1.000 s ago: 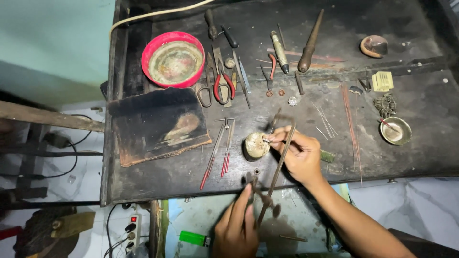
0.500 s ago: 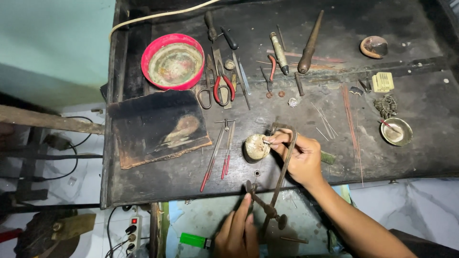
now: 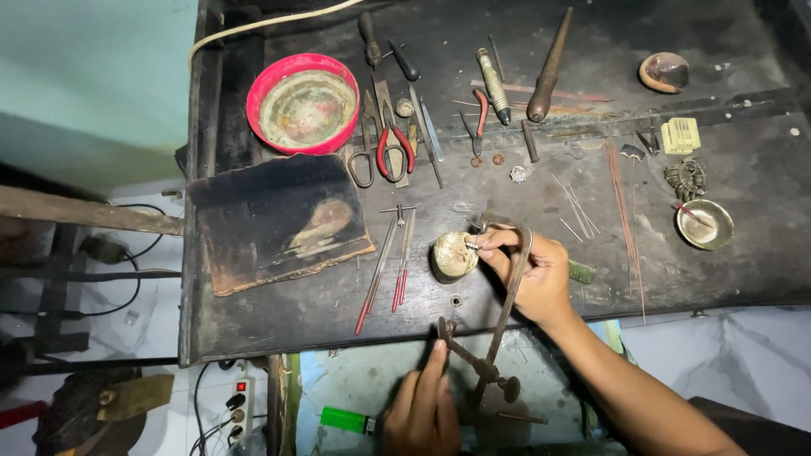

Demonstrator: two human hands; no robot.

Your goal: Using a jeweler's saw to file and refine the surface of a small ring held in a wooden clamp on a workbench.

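Small metal piece (image 3: 470,247) pinched in right hand (image 3: 532,274) fingertips, pressed against rounded pale lump (image 3: 454,255) near front edge of dark wooden workbench (image 3: 718,110). Left hand (image 3: 422,414) closed around handle end of rusty metal saw frame (image 3: 494,325), below bench edge. Red-tipped thin rods (image 3: 390,272) just left; red-rimmed bowl (image 3: 302,103) well behind

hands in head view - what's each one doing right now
Left hand: closed on the handle end of the saw frame.
Right hand: fingertips pinching a small piece against the round block.
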